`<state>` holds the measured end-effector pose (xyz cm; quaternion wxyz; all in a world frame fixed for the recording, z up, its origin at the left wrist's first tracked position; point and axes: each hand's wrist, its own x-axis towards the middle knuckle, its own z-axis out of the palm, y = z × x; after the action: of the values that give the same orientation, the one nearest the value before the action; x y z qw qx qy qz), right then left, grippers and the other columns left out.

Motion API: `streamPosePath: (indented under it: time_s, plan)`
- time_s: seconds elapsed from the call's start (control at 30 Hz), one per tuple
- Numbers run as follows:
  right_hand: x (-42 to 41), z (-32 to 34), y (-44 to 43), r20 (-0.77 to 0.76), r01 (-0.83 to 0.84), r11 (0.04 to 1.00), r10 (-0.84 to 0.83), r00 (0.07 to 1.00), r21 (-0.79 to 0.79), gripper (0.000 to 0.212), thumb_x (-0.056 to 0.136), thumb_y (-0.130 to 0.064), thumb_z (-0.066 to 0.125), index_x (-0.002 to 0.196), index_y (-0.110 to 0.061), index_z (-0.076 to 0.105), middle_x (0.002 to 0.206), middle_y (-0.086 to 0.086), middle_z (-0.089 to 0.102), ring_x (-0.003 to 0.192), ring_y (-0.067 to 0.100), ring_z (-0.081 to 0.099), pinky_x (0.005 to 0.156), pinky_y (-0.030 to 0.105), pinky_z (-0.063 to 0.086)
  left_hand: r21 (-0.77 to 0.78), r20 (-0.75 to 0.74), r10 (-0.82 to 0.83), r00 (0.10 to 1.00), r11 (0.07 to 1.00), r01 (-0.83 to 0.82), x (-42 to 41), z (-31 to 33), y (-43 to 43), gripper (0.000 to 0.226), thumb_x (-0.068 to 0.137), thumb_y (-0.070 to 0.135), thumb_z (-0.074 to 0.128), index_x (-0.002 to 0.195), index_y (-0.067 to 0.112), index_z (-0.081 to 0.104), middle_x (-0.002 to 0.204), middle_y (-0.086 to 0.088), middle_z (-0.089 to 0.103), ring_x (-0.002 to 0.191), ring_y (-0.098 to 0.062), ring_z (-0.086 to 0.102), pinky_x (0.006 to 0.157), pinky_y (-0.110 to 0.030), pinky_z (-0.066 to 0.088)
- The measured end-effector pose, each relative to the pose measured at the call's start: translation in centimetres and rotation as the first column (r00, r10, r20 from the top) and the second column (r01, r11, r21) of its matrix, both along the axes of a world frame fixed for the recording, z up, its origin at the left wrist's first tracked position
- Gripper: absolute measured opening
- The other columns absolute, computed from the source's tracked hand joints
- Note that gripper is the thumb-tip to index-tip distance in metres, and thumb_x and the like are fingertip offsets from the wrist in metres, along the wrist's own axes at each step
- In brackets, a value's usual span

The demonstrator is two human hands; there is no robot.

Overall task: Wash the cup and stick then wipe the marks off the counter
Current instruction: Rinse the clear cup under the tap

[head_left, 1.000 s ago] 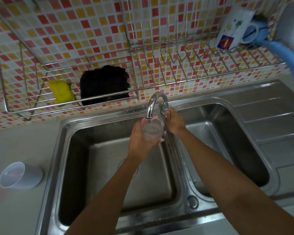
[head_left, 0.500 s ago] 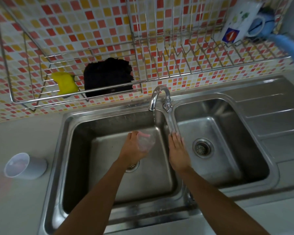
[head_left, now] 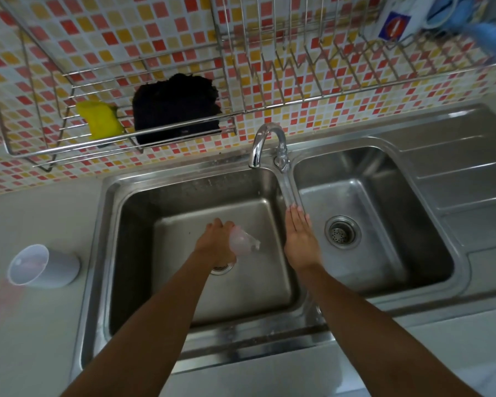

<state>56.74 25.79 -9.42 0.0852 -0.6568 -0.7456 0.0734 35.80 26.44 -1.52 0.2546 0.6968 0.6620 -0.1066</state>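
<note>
My left hand grips the clear cup, tipped mouth-right over the left basin; my right hand rests flat and empty on the divider; I judge I'm rinsing and emptying; next I need the stick, which I cannot see; pink marks stain the left counter beside a white cup.

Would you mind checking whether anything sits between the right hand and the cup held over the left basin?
Nothing visible does. The right hand rests flat on the divider, and the clear cup in the left hand is just across open basin.
</note>
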Motion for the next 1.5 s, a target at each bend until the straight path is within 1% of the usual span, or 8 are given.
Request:
streamPosePath:
  time_s: [0.63,0.83,1.0,1.2,1.3,1.37,1.43,1.5]
  plan:
    - [0.1,-0.4,-0.1,0.035,-0.012,1.000,0.012,0.999,0.004,0.062,0.079,-0.003,0.025,0.139,0.010,0.035,0.145,0.027,0.039,0.136,0.038,0.038,0.111,0.049,0.033,0.347,-0.398,-0.189,0.898,0.875,0.338,0.8,1.5,0.4,0.070,0.078,0.011,0.067,0.139,0.020,0.034,0.133,-0.014,0.038,0.122,-0.030,0.039,0.109,-0.038,0.030]
    - [0.3,-0.6,-0.2,-0.003,0.000,1.000,0.001,1.000,0.016,0.064,0.078,0.000,0.020,0.139,0.009,0.037,0.145,0.027,0.039,0.136,0.038,0.037,0.112,0.048,0.030,0.515,-0.263,-0.120,0.957,0.822,0.244,0.1,0.1,-1.3,0.082,0.060,-0.002,0.075,0.133,0.021,0.044,0.120,-0.011,0.050,0.108,-0.026,0.050,0.096,-0.034,0.045]
    - [0.3,-0.9,0.1,-0.040,-0.004,1.000,0.005,0.999,0.017,0.064,0.078,0.000,0.020,0.138,0.009,0.039,0.145,0.026,0.040,0.135,0.038,0.039,0.111,0.049,0.031,0.502,-0.070,-0.025,0.997,0.863,0.057,-0.9,-0.2,-2.5,0.086,0.060,0.022,0.084,0.130,0.022,0.034,0.119,-0.008,0.049,0.104,-0.023,0.049,0.091,-0.033,0.046]
    - [0.7,-0.3,0.5,-0.142,-0.004,0.999,-0.004,0.990,-0.054,0.060,0.089,-0.001,0.038,0.147,0.003,0.023,0.156,0.019,0.021,0.146,0.032,0.017,0.118,0.039,0.006,0.513,0.098,0.095,0.991,0.848,-0.133,-3.4,0.3,-5.0,0.084,0.063,0.033,0.080,0.135,0.016,0.040,0.128,-0.007,0.049,0.115,-0.025,0.049,0.099,-0.037,0.043]
    - [-0.5,1.9,0.2,-0.255,0.048,0.991,-0.078,0.964,-0.121,0.054,0.098,-0.021,0.045,0.146,-0.005,0.030,0.150,0.017,0.036,0.140,0.032,0.030,0.116,0.041,0.026,0.536,0.173,0.159,0.972,0.812,-0.229,-5.2,1.4,-6.2,0.084,0.065,0.034,0.079,0.137,0.019,0.038,0.131,-0.003,0.047,0.118,-0.022,0.047,0.100,-0.034,0.041]
    - [-2.2,4.3,-0.8,-0.347,0.026,0.998,-0.045,0.937,-0.060,0.046,0.096,-0.028,0.047,0.140,-0.015,0.041,0.124,0.014,0.059,0.116,0.030,0.056,0.096,0.040,0.049,0.553,0.171,0.187,0.967,0.794,-0.252,-6.6,2.4,-6.7,0.084,0.064,0.035,0.079,0.135,0.015,0.040,0.130,-0.005,0.049,0.117,-0.024,0.050,0.100,-0.034,0.040]
    - [-5.1,7.9,-2.1,-0.440,-0.064,0.996,0.083,0.894,0.058,0.038,0.096,-0.028,0.047,0.133,-0.019,0.051,0.108,0.010,0.067,0.099,0.025,0.065,0.083,0.035,0.055,0.570,0.199,0.221,0.955,0.766,-0.296,-8.3,3.6,-7.2,0.085,0.061,0.038,0.083,0.132,0.012,0.044,0.127,-0.007,0.053,0.116,-0.027,0.052,0.099,-0.036,0.042]
    - [-8.2,12.0,-2.8,-0.506,-0.154,0.959,0.258,0.823,0.237,0.032,0.096,-0.020,0.051,0.126,-0.014,0.059,0.114,0.007,0.068,0.105,0.019,0.064,0.091,0.033,0.052,0.551,0.289,0.257,0.922,0.743,-0.380,-9.2,4.6,-7.2,0.086,0.060,0.038,0.086,0.130,0.012,0.045,0.125,-0.006,0.054,0.115,-0.026,0.052,0.098,-0.037,0.043]
